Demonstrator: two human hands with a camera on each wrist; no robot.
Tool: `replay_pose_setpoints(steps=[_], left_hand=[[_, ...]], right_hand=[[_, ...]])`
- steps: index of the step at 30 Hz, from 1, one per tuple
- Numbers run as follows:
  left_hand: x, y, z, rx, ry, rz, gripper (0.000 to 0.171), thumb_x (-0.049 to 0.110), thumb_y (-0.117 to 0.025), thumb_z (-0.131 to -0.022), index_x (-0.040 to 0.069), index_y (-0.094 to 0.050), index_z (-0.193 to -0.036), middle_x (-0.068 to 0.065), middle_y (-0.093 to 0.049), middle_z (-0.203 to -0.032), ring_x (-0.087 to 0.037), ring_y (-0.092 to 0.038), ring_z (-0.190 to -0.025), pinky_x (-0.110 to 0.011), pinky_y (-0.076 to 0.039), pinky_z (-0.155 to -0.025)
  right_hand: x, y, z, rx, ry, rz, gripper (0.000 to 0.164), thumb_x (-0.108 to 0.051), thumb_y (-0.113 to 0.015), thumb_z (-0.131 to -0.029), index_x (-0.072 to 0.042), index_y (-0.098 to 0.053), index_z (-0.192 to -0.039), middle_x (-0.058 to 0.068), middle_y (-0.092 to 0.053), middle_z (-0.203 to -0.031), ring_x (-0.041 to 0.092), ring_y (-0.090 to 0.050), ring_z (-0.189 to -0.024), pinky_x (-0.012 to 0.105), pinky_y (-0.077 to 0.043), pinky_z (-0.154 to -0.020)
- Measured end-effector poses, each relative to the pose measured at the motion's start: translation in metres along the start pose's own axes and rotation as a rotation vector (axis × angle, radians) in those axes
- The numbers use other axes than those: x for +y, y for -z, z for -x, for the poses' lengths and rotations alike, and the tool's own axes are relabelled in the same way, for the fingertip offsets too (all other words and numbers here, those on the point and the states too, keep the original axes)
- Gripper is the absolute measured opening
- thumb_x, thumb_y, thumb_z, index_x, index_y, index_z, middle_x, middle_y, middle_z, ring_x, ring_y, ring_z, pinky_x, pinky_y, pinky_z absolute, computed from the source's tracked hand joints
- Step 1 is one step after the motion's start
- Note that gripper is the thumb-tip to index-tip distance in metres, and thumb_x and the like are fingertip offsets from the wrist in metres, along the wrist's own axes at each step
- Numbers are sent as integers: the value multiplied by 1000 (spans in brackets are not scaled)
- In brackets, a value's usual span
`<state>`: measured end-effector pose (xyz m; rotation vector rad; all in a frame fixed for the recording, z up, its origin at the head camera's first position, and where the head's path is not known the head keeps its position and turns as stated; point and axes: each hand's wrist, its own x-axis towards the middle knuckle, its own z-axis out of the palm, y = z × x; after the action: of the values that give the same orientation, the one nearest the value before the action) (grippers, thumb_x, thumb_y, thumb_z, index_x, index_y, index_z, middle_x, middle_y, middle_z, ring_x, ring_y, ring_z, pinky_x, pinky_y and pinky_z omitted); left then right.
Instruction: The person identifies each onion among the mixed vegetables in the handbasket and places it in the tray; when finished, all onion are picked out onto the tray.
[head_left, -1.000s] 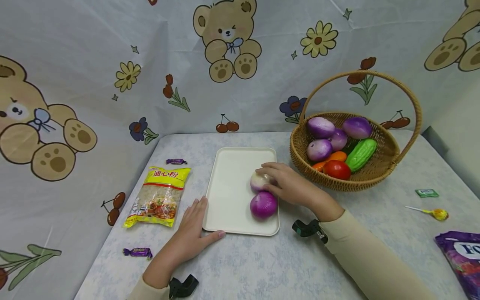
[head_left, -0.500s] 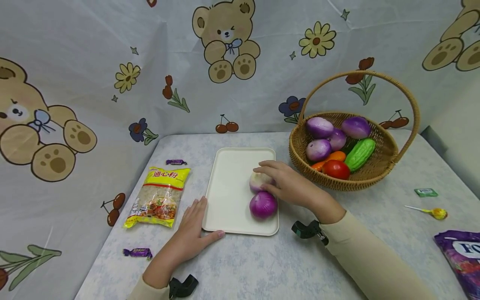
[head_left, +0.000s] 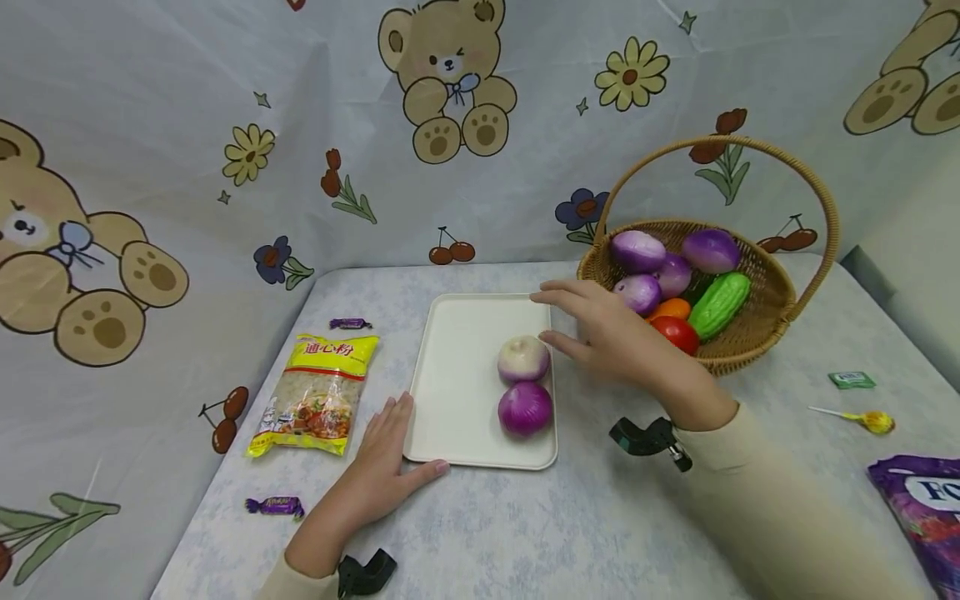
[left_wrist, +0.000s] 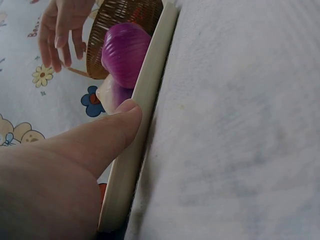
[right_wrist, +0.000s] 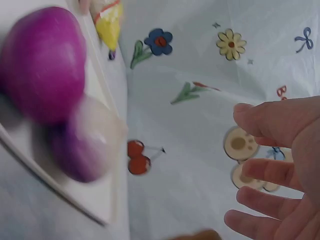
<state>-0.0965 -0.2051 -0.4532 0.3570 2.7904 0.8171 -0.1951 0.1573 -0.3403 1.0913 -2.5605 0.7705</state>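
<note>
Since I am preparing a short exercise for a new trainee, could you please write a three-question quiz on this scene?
1. How many round vegetables rest on the white tray?
2. True or false: the right hand is gripping one of them.
3. Which is nearest to the left hand?
A) the wicker basket
B) the white tray
C) the lollipop

Key:
1. Two.
2. False; its fingers hold nothing.
3. B.
</note>
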Motion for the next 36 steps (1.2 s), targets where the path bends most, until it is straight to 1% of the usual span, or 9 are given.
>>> replay_pose_setpoints(steps=[5, 9, 12, 17, 21, 24, 27, 30, 36], left_hand=[[1, 2, -1, 16, -16, -6, 119, 67, -71, -92, -1, -9, -168, -16, -6, -174, -33, 3, -159, -52, 1, -126], [0, 3, -2, 24, -21, -4, 119, 67, -71, -92, -1, -9, -168, -16, -7, -174, -33, 2, -159, -52, 1, -126], [0, 3, -2, 25, -20, -7, 118, 67, -70, -92, -1, -9, -168, -16, -7, -174, -33, 2, -159, -52, 1, -126], [-2, 2, -2, 16, -15, -4, 119, 67, -71, -92, -1, -9, -167, -17, -7, -174, -34, 2, -159, -53, 1, -126], [-3, 0, -1, -5, 2, -1, 121, 69, -70, -91, 0, -7, -168, -15, -5, -174, -32, 5, -159, -51, 2, -126], [-3, 0, -1, -11, 9, 0, 122, 71, -70, -90, 1, -7, -168, -14, -5, -175, -31, 5, -159, -51, 2, -126], [-2, -1, 0, -9, 9, -1, 122, 71, -70, -90, 1, -7, -168, -14, -5, -175, -31, 5, -159, -51, 2, -126], [-2, 0, 0, -7, 3, -5, 122, 71, -69, -90, 1, -7, -168, -15, -5, -175, -31, 5, -159, -51, 2, -126], [-1, 0, 0, 0, -7, -3, 120, 69, -70, -91, 0, -7, -168, -15, -6, -174, -32, 4, -159, -51, 2, -126]], right_hand=[[16, 40, -2, 20, -43, 84, 50, -19, -79, -98, -3, -63, -143, 17, -57, -146, 37, -48, -138, 58, -38, -115], [33, 70, -4, -43, -186, 130, 56, -28, -77, -100, -3, -58, -147, 22, -49, -152, 46, -38, -143, 66, -29, -117], [51, 89, -8, -116, -304, 163, 65, -40, -69, -104, -3, -50, -154, 28, -37, -160, 54, -26, -146, 73, -20, -117], [88, 110, -11, -146, -359, 245, 76, -50, -54, -109, 9, -39, -156, 39, -31, -158, 58, -20, -147, 71, -6, -120], [112, 125, -6, -153, -446, 309, 88, -59, -43, -109, 14, -30, -157, 43, -19, -161, 56, -11, -151, 70, 1, -120], [123, 133, 0, -148, -546, 318, 97, -67, -42, -105, 10, -23, -161, 41, -3, -165, 62, -2, -149, 77, 1, -116], [128, 139, 3, -140, -612, 305, 102, -71, -44, -102, 4, -18, -165, 39, 4, -166, 69, 0, -144, 83, -1, -111], [132, 142, 4, -146, -637, 288, 103, -73, -45, -101, 1, -15, -166, 38, 6, -166, 71, 0, -143, 86, -2, -108], [137, 140, 3, -176, -661, 293, 104, -74, -43, -101, 1, -13, -167, 38, 7, -166, 71, 2, -143, 88, -3, -105]])
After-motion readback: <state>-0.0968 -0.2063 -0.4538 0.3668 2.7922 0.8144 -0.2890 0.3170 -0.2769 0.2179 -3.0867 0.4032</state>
